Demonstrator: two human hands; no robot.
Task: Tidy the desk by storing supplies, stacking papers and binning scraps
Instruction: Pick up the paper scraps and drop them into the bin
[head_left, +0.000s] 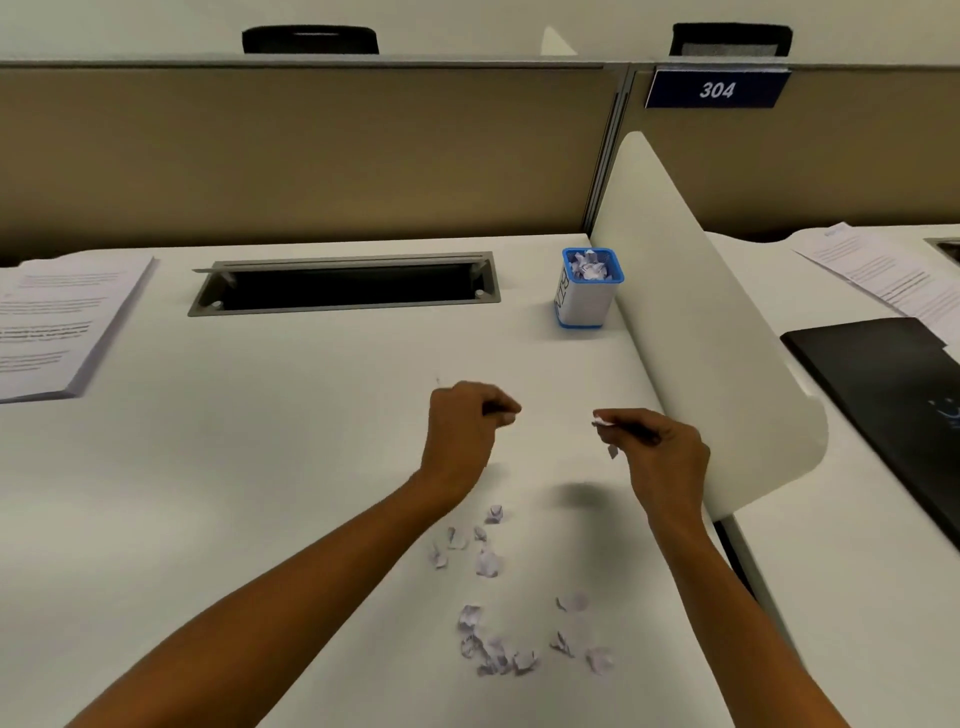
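Note:
Several torn paper scraps (488, 561) lie scattered on the white desk (260, 467) near its front, below my forearms. My right hand (654, 447) hovers above the desk and pinches a small white scrap (602, 420) at its fingertips; another bit (613, 451) hangs just below. My left hand (465, 421) is raised beside it with its fingers curled; I cannot tell if a scrap is between them. A small blue-rimmed white bin (589, 296) holding crumpled scraps stands at the back right of the desk. A stack of printed papers (57, 322) lies at the far left.
An open cable tray (343, 286) is set into the desk at the back. A curved white divider (691, 332) borders the right side. Beyond it lie a dark laptop (893, 395) and more sheets (883, 275). A beige partition (311, 156) closes the back.

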